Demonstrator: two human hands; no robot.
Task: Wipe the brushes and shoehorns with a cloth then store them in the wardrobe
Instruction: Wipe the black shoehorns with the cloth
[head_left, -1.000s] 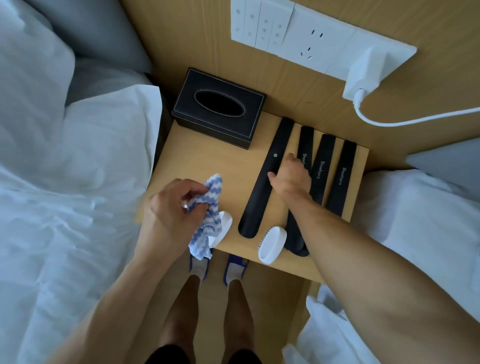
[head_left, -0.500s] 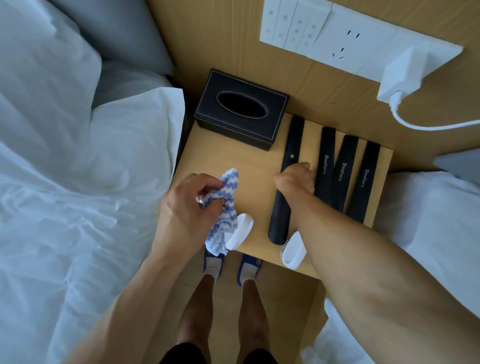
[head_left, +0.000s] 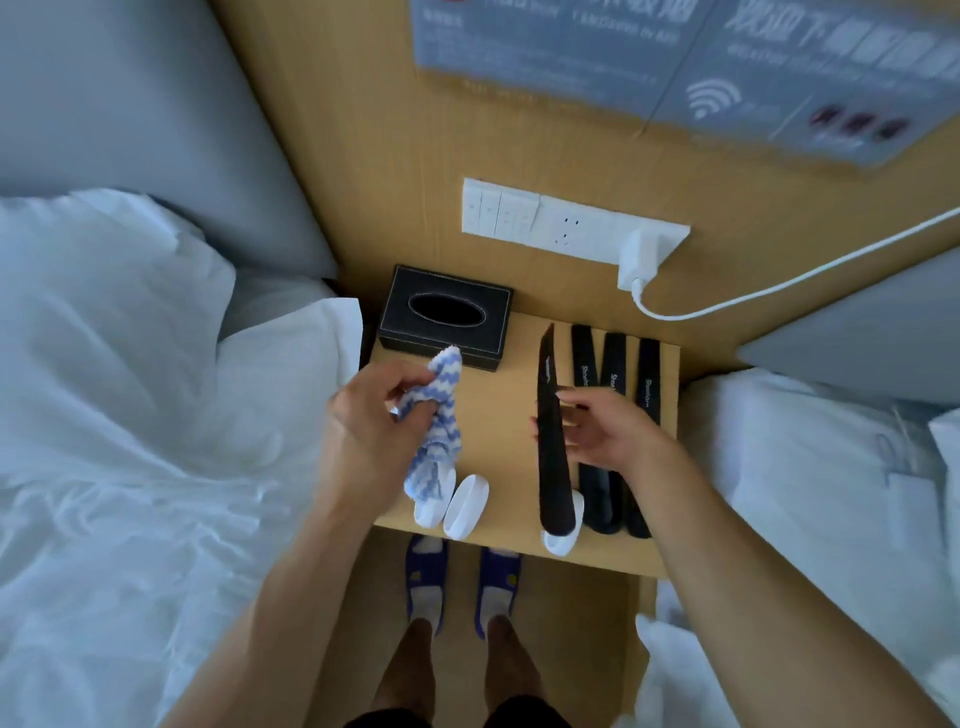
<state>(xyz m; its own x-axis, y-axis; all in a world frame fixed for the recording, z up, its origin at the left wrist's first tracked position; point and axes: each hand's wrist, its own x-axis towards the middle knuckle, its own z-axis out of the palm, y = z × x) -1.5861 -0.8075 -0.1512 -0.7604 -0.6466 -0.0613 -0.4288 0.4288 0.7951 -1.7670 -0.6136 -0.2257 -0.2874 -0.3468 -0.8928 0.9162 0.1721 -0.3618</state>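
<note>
My left hand (head_left: 371, 426) grips a blue-and-white striped cloth (head_left: 436, 415) above the left part of the wooden nightstand (head_left: 498, 415). My right hand (head_left: 602, 431) holds a long black shoehorn (head_left: 551, 441), lifted off the top and turned on its edge. Three more black shoehorns (head_left: 613, 364) lie side by side at the right of the nightstand. Two white brushes (head_left: 465, 504) rest near the front edge below the cloth. A third white brush (head_left: 561, 540) shows beneath the lifted shoehorn's wide end.
A black tissue box (head_left: 444, 317) stands at the nightstand's back left. A white charger (head_left: 641, 257) with a cable hangs from the wall socket panel (head_left: 545, 226). White bedding (head_left: 130, 441) lies left, another bed (head_left: 810, 493) right. My feet (head_left: 462, 582) stand below.
My right hand went from pressing on the long shoehorn to lifting it and turning it on edge. The left hand with the cloth rose slightly. The camera tilted up, showing more wall.
</note>
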